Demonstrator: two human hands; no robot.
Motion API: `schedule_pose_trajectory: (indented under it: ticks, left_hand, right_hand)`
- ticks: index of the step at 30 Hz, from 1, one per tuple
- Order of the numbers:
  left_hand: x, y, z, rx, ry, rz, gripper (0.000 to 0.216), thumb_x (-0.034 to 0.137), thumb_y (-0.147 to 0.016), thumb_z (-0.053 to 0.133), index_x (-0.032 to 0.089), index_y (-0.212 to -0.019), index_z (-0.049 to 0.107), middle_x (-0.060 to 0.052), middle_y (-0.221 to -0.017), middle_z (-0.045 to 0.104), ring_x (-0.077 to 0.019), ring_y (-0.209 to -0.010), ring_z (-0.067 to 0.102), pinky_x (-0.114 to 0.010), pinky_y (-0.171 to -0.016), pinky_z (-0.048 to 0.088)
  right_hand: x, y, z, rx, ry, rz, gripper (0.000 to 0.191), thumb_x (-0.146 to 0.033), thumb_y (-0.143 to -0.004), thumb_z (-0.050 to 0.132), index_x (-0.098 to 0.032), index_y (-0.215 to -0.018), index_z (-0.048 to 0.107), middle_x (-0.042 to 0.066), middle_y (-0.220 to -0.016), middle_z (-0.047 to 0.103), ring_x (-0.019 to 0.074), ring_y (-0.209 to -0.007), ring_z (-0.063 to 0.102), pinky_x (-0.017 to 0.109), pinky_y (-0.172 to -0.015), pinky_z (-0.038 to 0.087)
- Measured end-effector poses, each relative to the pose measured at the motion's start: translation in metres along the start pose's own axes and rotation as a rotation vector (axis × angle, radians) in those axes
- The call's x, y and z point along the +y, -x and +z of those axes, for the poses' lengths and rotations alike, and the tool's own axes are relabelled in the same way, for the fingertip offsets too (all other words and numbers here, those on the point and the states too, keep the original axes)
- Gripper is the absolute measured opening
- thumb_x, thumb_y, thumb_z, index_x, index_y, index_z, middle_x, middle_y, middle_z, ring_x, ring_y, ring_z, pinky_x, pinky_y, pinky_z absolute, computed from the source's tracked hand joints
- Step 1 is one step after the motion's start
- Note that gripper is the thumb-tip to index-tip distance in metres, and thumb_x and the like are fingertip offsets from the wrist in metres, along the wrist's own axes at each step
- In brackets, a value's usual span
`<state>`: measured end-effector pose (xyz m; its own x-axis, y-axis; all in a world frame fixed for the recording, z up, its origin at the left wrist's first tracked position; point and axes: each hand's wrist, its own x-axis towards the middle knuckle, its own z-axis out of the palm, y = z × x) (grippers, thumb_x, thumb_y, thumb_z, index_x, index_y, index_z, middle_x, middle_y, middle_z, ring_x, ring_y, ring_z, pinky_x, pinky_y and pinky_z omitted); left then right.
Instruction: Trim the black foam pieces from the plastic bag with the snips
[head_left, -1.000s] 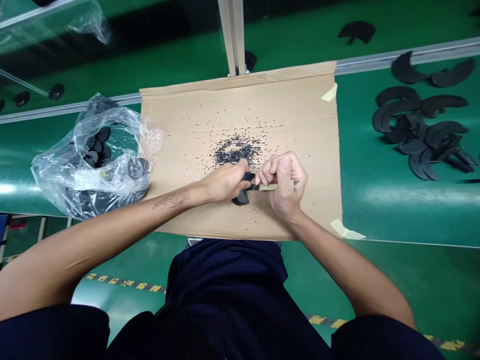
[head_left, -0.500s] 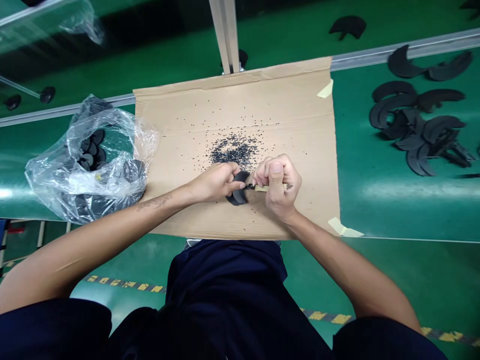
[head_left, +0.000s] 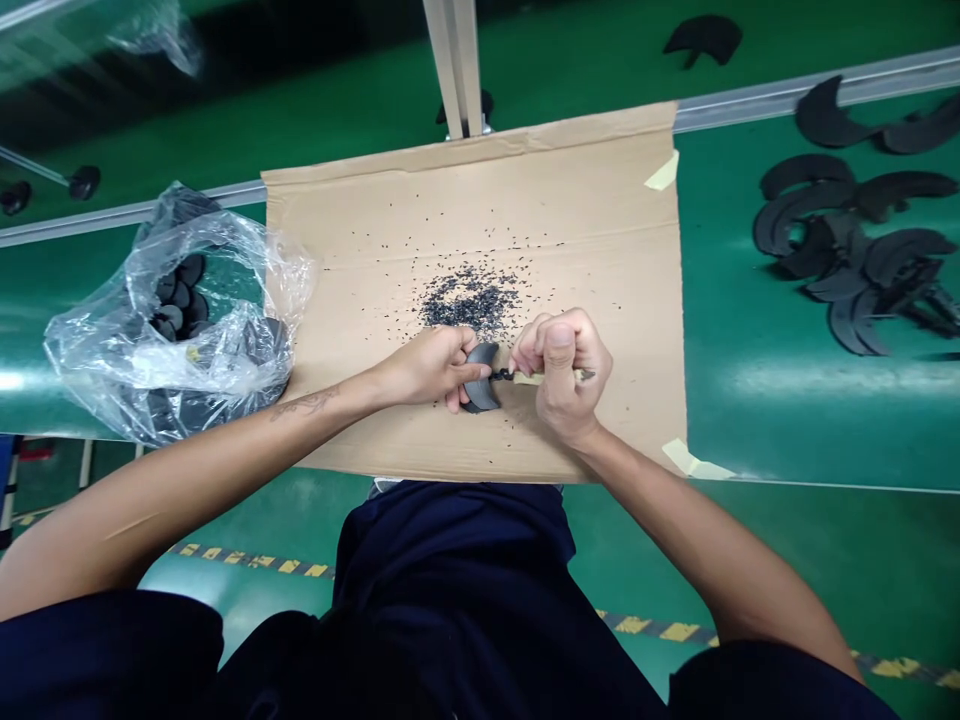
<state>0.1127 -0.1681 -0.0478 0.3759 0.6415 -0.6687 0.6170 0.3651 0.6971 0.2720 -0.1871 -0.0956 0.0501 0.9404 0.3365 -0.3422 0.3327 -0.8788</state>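
My left hand (head_left: 435, 365) grips a curved black plastic part (head_left: 482, 390), shaped like a crescent, over the cardboard sheet (head_left: 600, 220). The thumb lies on the part's face while the other fingers are behind it. In my closed right hand (head_left: 566, 368) is a slim tool with a pale yellow handle (head_left: 529, 379); its dark end meets the part's inner edge near my left thumb. Exactly what kind of tool it is cannot be made out. Just beyond both hands, many tiny black bits (head_left: 476, 298) lie heaped and scattered on the cardboard.
A clear plastic bag (head_left: 247, 275) with round black pieces sits at the left. More crescent parts (head_left: 847, 285) are piled on the green table (head_left: 772, 430) to the right. Tape (head_left: 697, 463) holds the cardboard's right corners. A metal post (head_left: 457, 70) rises behind.
The crescent part has tilted slightly in my left hand, showing its face more, and my right hand with the tool has shifted a little to the right. The view has moved slightly.
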Motion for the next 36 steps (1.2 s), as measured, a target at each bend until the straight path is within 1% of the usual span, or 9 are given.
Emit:
schedule_pose_trajectory:
  ticks: [6,9,12,15,19,24,29,33,36]
  left_hand:
    - [0.008,0.0,0.006,0.09,-0.24,0.049,0.025,0.019,-0.092,0.059,0.021,-0.078,0.04,0.007,-0.052,0.056,-0.0144,-0.048,0.065,-0.024,-0.052,0.046]
    - [0.014,-0.001,0.006,0.135,-0.487,0.087,0.015,0.02,-0.091,0.061,0.02,-0.084,0.048,0.004,-0.061,0.059,-0.0169,-0.056,0.065,-0.027,-0.059,0.043]
    - [0.018,-0.003,0.006,0.148,-0.691,0.122,0.007,0.021,-0.091,0.06,0.017,-0.094,0.055,-0.002,-0.073,0.064,-0.0214,-0.072,0.067,-0.029,-0.063,0.041]
    - [0.018,-0.004,0.008,0.158,-0.787,0.135,0.012,0.021,-0.092,0.057,0.016,-0.102,0.058,-0.007,-0.083,0.068,-0.025,-0.082,0.068,-0.03,-0.065,0.041]
    - [0.016,-0.002,0.013,0.202,-0.775,0.129,0.013,0.022,-0.092,0.057,0.015,-0.104,0.058,-0.009,-0.09,0.069,-0.0253,-0.085,0.067,-0.031,-0.068,0.043]
    - [0.015,0.0,0.015,0.27,-0.702,0.105,0.008,0.02,-0.091,0.059,0.018,-0.097,0.056,-0.003,-0.074,0.064,-0.0215,-0.073,0.065,-0.03,-0.066,0.042]
    - [0.013,0.001,0.02,0.295,-0.597,0.097,0.006,0.016,-0.089,0.059,0.019,-0.092,0.054,0.003,-0.062,0.057,-0.0157,-0.057,0.059,-0.027,-0.061,0.04]
    - [0.006,0.005,0.031,0.347,-0.454,0.098,0.007,0.016,-0.091,0.055,0.019,-0.097,0.053,0.006,-0.055,0.053,-0.0159,-0.051,0.058,-0.025,-0.059,0.041]
    - [0.002,0.008,0.037,0.399,-0.364,0.134,0.015,0.015,-0.091,0.053,0.019,-0.105,0.052,0.008,-0.055,0.053,-0.0143,-0.046,0.056,-0.025,-0.059,0.043]
  right_hand:
    - [0.002,0.002,-0.001,-0.001,0.011,-0.001,0.039,-0.053,-0.099,0.054,-0.025,-0.073,0.044,-0.007,-0.057,0.037,0.0097,-0.05,0.041,0.028,-0.051,0.039]
    - [0.003,0.003,-0.002,-0.016,0.016,-0.012,0.039,-0.052,-0.1,0.053,-0.024,-0.074,0.044,-0.007,-0.057,0.038,0.0095,-0.05,0.041,0.028,-0.052,0.04]
    - [0.004,0.003,-0.003,-0.015,0.01,-0.022,0.038,-0.051,-0.1,0.053,-0.024,-0.074,0.045,-0.007,-0.057,0.038,0.0094,-0.05,0.042,0.028,-0.052,0.04]
    - [0.004,0.004,-0.002,-0.003,0.018,-0.015,0.039,-0.051,-0.1,0.053,-0.024,-0.074,0.045,-0.007,-0.057,0.038,0.0094,-0.051,0.042,0.028,-0.052,0.04]
    - [0.003,0.004,-0.001,0.005,0.0,-0.017,0.039,-0.051,-0.099,0.054,-0.024,-0.073,0.045,-0.007,-0.057,0.038,0.0091,-0.052,0.043,0.028,-0.053,0.04]
    - [0.003,0.002,0.0,-0.008,-0.026,-0.022,0.038,-0.049,-0.1,0.054,-0.024,-0.074,0.044,-0.008,-0.058,0.038,0.008,-0.051,0.041,0.025,-0.052,0.04]
    - [0.004,0.004,0.001,-0.009,-0.014,0.006,0.039,-0.054,-0.099,0.052,-0.024,-0.075,0.043,-0.008,-0.059,0.039,0.0079,-0.052,0.041,0.025,-0.053,0.041]
    - [0.003,0.005,0.001,-0.023,-0.011,0.011,0.039,-0.053,-0.099,0.052,-0.024,-0.075,0.043,-0.007,-0.06,0.04,0.0086,-0.054,0.043,0.026,-0.055,0.042]
    - [0.001,0.005,0.0,-0.012,-0.037,0.0,0.037,-0.05,-0.1,0.053,-0.024,-0.074,0.044,-0.007,-0.06,0.04,0.0089,-0.054,0.044,0.026,-0.055,0.042]
